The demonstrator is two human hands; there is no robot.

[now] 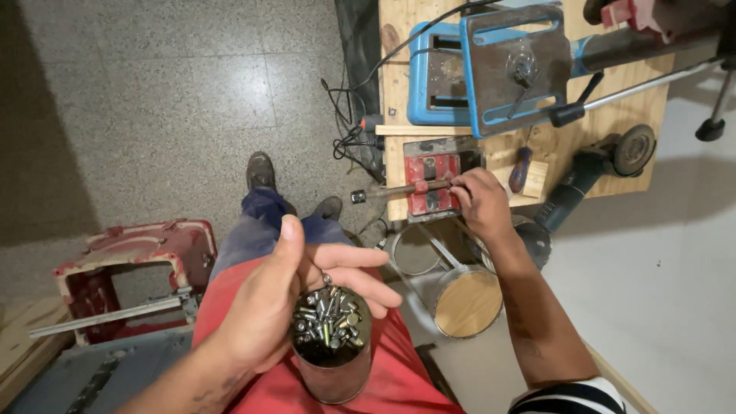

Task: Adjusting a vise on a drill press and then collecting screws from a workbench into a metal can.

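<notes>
Head view, drill press (pixel 514 65), angle grinder (pixel 594 172)

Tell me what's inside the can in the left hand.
The rusty can in the left hand holds a heap of loose metal bolts, screws and nuts, piled near the rim. What lies beneath the top layer, and how deep the pile goes, is hidden.

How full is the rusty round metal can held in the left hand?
Nearly full: the rusty round metal can, gripped upright by the left hand, shows screws and bolts heaped to its rim.
</notes>
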